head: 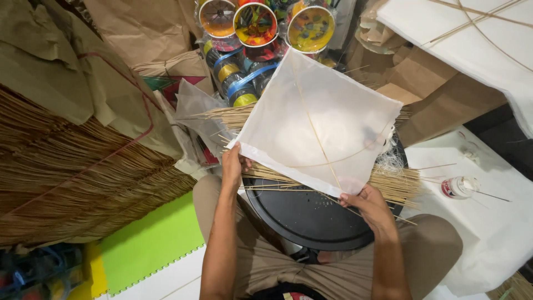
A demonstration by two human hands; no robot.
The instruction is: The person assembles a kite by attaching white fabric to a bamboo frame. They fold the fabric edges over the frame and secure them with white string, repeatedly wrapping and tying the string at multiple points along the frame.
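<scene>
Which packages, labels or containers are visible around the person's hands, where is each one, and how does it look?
Small glue bottle: lying on the white sheet at right, white with a red label.
Thread spools: stacked at top centre, round, with blue and yellow bands.
Round reels: along the top edge, bright multicoloured faces with pale rims.
Brown paper wrapping: at left, over the stick bundles.
No screens or signs.

White paper kite (pixel 316 119); tan sticks (pixel 388 183); black round tray (pixel 305 219); lime-green floor mat (pixel 150 241); spools (pixel 244 83) apparently yellow with blue bands.
</scene>
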